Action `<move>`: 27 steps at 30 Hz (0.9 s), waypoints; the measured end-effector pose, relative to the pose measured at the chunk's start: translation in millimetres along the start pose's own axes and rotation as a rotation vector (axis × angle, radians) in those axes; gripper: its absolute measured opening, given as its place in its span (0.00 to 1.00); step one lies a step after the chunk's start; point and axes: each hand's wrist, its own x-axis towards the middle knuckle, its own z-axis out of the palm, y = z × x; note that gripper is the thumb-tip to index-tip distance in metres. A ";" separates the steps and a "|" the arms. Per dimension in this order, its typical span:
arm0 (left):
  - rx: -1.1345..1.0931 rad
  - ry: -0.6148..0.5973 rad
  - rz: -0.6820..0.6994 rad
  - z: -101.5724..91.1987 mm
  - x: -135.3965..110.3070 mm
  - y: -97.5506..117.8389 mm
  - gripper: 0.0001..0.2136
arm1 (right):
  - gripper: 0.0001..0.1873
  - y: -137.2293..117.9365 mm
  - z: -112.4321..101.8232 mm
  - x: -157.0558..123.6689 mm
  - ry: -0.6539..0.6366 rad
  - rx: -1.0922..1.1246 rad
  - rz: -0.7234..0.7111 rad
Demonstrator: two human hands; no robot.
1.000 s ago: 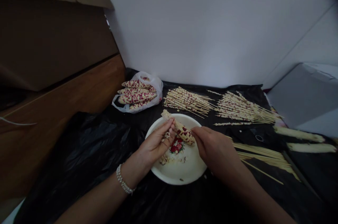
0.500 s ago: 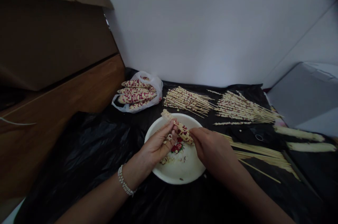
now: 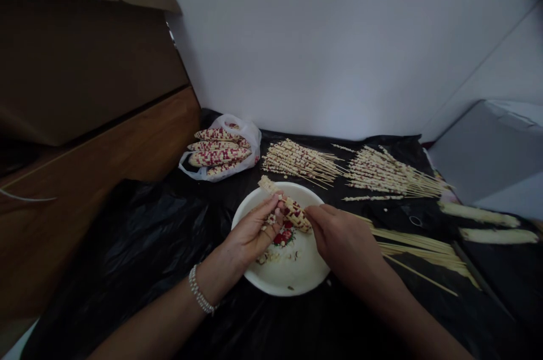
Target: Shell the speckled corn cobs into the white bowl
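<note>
Both my hands hold one red-and-cream corn cob (image 3: 292,211) over a white bowl (image 3: 311,269). My left hand (image 3: 250,234), with a beaded bracelet at the wrist, curls around the cob's upper part, and loose kernels lie in its fingers. My right hand (image 3: 339,231) grips the cob's lower end. The stripped tip of the cob points up and to the left. A few loose kernels lie in the bowl around a red flower print.
A white plastic bag (image 3: 250,136) of several whole cobs lies at the back left. Two heaps of kernel-threaded skewers (image 3: 303,161) lie behind the bowl. Bare skewers (image 3: 419,249) and stripped cobs (image 3: 479,214) lie at the right. Black plastic sheet (image 3: 139,241) covers the surface.
The cob has shifted slightly between my fingers. My left thumb has worked against the kernels. Both hands stay over the bowl.
</note>
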 end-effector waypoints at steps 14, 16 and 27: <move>0.032 0.040 0.021 -0.3 -1.3 -3.3 0.13 | 0.12 -9.0 -1.0 -3.8 -0.029 -0.121 -0.004; 0.018 0.010 0.001 -1.2 -0.8 -5.4 0.10 | 0.12 -10.1 1.2 -4.6 -0.015 -0.127 -0.004; -0.036 -0.083 -0.149 2.4 -6.6 -13.9 0.09 | 0.10 -4.6 7.3 -0.6 0.038 0.019 -0.017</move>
